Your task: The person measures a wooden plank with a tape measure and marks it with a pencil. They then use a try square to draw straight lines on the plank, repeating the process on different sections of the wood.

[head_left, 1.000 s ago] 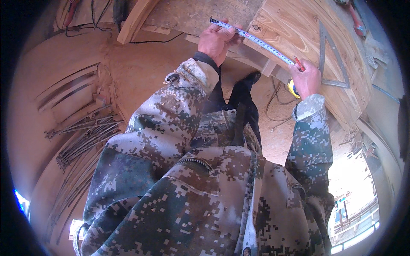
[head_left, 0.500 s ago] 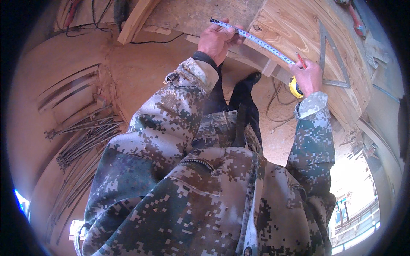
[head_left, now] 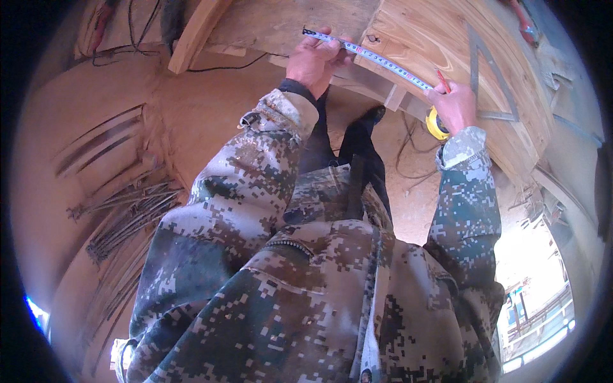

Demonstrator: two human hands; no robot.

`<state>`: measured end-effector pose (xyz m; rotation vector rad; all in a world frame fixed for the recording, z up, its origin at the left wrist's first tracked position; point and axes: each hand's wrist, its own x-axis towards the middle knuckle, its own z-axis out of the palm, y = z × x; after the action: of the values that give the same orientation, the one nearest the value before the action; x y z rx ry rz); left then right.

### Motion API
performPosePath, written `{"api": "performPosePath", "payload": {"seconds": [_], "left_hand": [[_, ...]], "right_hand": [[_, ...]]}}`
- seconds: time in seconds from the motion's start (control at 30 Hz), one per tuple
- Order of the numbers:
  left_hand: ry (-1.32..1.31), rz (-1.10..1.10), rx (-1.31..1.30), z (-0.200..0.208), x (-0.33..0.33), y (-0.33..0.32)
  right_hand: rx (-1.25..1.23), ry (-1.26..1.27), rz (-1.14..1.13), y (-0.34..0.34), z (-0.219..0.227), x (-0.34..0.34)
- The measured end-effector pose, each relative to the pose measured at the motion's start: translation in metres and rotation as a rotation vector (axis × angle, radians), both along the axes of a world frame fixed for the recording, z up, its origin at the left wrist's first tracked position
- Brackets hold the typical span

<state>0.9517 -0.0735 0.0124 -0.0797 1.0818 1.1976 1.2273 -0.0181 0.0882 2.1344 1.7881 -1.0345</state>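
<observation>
Closest in come the camouflage sleeves [head_left: 249, 147], and on the right the yellow tape case [head_left: 435, 124] sits just beside the right hand [head_left: 456, 106], fingers pinched together on a red pencil [head_left: 442, 80] and the tape blade [head_left: 386, 62]. Out to the far left that blade stretches, along the near edge of the wooden table [head_left: 268, 27], and there's the left hand [head_left: 309, 67], nipping it just short of the hooked tip! Farther right, a grey triangle [head_left: 474, 64] lies flat on the grained board [head_left: 424, 32], a red-handled tool [head_left: 527, 29] beyond.
</observation>
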Motion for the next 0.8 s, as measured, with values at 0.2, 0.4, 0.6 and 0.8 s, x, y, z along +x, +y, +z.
{"api": "performPosePath", "payload": {"seconds": [0.2,0.4,0.6,0.8], "left_hand": [[-0.022,0.019,-0.004,0.0008,0.0094,0.0001],[-0.024,0.019,0.024,-0.0046,0.0104,-0.0004],[-0.04,0.029,0.023,-0.0065,0.0106,0.0011],[-0.025,0.024,0.028,-0.0027,0.0114,0.0031]], "right_hand": [[0.017,0.03,0.013,0.0006,0.0033,0.0081],[0.033,0.038,-0.008,0.0001,0.0042,0.0081],[0.038,0.047,-0.032,0.0005,0.0051,0.0062],[0.053,0.045,-0.024,0.0014,0.0045,0.0068]]}}
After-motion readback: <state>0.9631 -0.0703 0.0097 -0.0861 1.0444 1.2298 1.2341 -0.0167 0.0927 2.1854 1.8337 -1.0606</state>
